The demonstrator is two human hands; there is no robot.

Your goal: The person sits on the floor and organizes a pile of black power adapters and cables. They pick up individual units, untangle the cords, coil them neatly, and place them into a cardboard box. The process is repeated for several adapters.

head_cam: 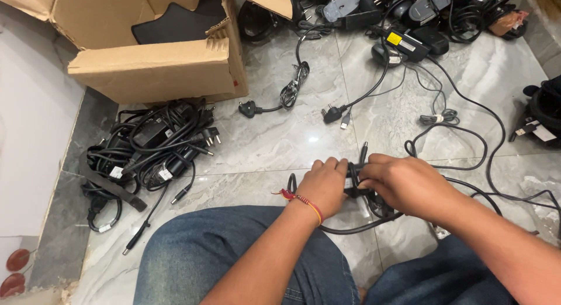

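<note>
I sit on a grey marble floor with my knees in blue jeans at the bottom of the head view. My left hand (321, 185), with a red and yellow thread at the wrist, and my right hand (403, 185) are both closed on a black power adapter (355, 185) wrapped in its own cable. The cable (356, 226) loops out below the hands, and a barrel plug (363, 148) sticks up just above them. Most of the adapter is hidden by my fingers.
A heap of black adapters and cords (149, 150) lies at the left. An open cardboard box (158, 47) stands behind it. More adapters and mice (403, 18) pile up at the top. Loose plugs (333, 113) and cables (467, 132) trail across the floor.
</note>
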